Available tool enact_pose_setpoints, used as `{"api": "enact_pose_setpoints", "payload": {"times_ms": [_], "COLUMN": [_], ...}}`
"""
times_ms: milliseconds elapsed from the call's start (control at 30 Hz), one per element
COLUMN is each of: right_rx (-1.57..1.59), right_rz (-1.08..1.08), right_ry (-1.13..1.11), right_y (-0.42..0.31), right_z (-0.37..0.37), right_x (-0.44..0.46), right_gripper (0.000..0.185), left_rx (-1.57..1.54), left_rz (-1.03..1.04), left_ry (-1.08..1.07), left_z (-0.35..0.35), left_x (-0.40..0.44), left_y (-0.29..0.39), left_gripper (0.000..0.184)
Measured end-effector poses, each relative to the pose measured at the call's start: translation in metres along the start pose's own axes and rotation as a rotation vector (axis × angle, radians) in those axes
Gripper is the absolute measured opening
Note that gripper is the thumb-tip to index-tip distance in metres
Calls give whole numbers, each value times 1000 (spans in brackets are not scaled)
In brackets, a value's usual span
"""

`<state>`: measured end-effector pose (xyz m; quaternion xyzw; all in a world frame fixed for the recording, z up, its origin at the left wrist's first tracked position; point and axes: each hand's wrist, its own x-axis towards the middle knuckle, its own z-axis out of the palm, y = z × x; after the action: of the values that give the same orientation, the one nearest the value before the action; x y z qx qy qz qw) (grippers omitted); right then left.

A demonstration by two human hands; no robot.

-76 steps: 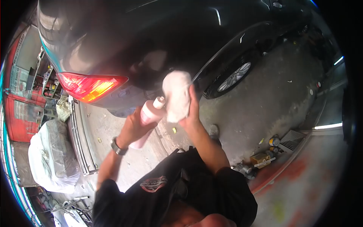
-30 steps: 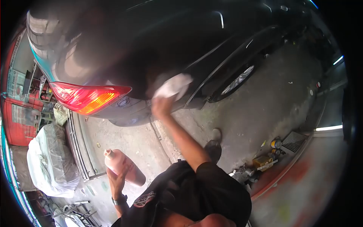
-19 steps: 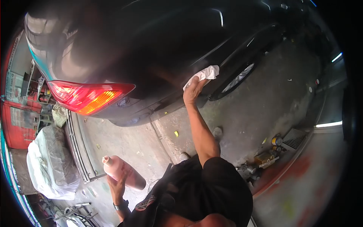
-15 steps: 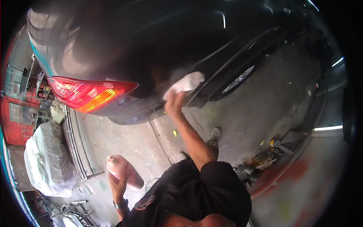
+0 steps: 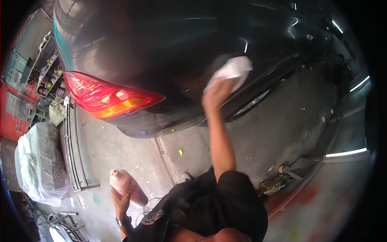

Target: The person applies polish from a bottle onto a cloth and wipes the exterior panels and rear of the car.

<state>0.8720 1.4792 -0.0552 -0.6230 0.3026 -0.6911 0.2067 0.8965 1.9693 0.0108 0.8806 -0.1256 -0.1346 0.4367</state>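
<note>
My right hand (image 5: pixel 217 94) presses a white cloth (image 5: pixel 237 68) against the dark side panel of a car (image 5: pixel 161 44), above the rear wheel (image 5: pixel 252 103). The cloth is bunched under my fingers and slightly blurred. Low on the left, my left hand (image 5: pixel 121 201) is wrapped round a pinkish squeeze bottle (image 5: pixel 129 186), its pale cap pointing up and away from me. The car's red and orange tail light (image 5: pixel 113 97) lies to the left of the cloth.
A plastic-wrapped bundle (image 5: pixel 42 165) stands at the left beside a metal frame (image 5: pixel 72 149) on the concrete floor. Shelves (image 5: pixel 48 68) hold small items behind it. At the right are cans (image 5: pixel 284 168), a box (image 5: pixel 269 185) and a grate (image 5: pixel 302 166).
My right hand and the cloth have moved up and to the right along the car's panel. The view has shifted slightly; my left hand still holds the bottle.
</note>
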Motion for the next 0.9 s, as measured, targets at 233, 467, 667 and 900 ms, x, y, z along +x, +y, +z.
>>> {"api": "enact_pose_setpoints", "payload": {"times_ms": [233,467,667,900], "right_rx": [13,112,256,21], "right_rz": [-173,-491,-725,-156], "right_ry": [-721,-345,-475,94], "right_y": [-45,-119,-137,98], "right_z": [-8,28,26,-69], "right_x": [-98,-21,19,214], "right_gripper": [45,41,31,53], "left_rx": [-88,-73,-16,-84], "left_rz": [91,75,188,95], "left_ry": [-79,-58,-111,-126], "left_z": [9,14,40,48], "left_x": [10,13,34,31], "left_y": [31,13,21,7], "left_gripper": [52,55,58,63]}}
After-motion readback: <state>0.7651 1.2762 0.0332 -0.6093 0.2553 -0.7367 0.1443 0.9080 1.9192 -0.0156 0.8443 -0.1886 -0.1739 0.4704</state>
